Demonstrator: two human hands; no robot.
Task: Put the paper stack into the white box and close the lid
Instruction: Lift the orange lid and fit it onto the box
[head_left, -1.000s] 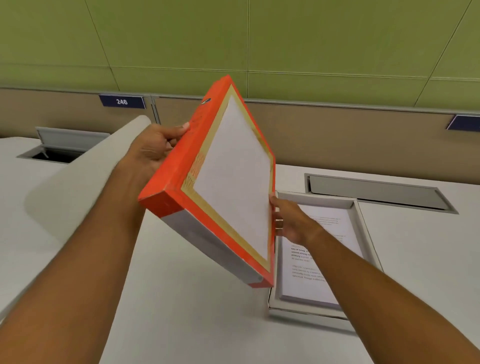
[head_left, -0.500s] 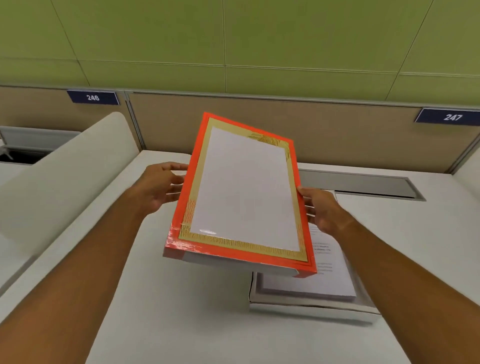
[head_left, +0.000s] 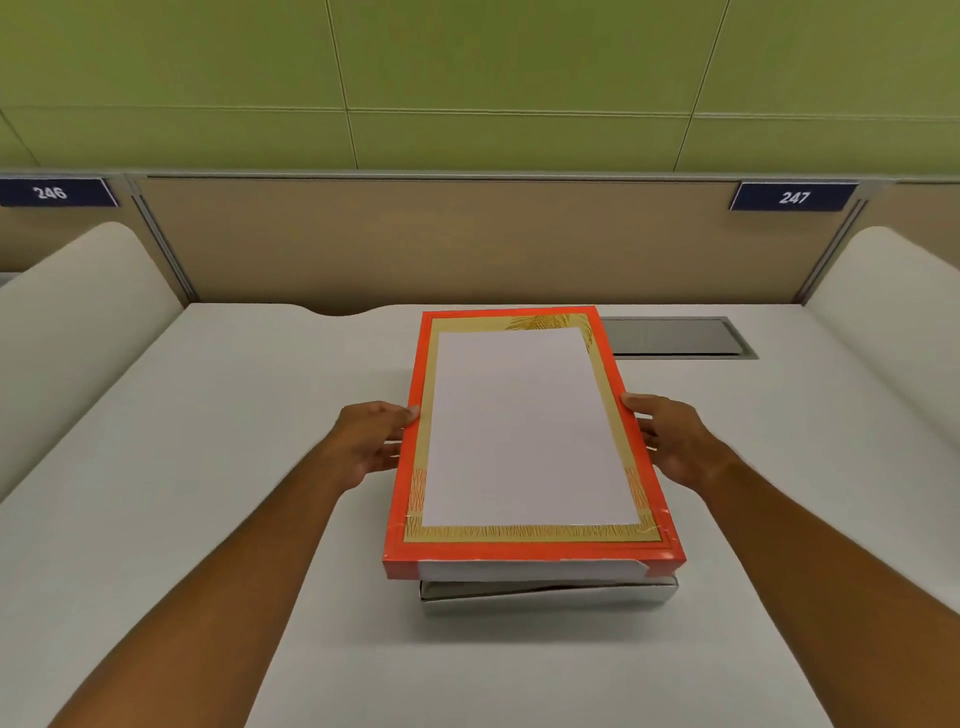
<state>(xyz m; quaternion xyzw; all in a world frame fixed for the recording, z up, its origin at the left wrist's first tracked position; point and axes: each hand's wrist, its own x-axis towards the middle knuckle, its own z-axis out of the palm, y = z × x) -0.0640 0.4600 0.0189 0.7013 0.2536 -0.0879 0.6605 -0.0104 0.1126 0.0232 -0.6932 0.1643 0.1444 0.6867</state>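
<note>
The lid (head_left: 527, 431) — orange-rimmed with a gold border and a white centre panel — sits over the white box (head_left: 545, 595), whose near wall shows just beneath it on the pale surface (head_left: 234, 467). The lid looks slightly askew to the box at the near edge and not fully seated. The left hand (head_left: 371, 441) presses fingers against the lid's left long edge, and the right hand (head_left: 670, 441) does the same on the right edge, so both grip the lid from its sides. The paper stack is hidden under the lid; presumably it lies inside the box. The lid looks like light, stiff card — easy to steer, but prone to catching on a corner. Holding it mid-way along both long edges seems sound, letting it settle evenly.
</note>
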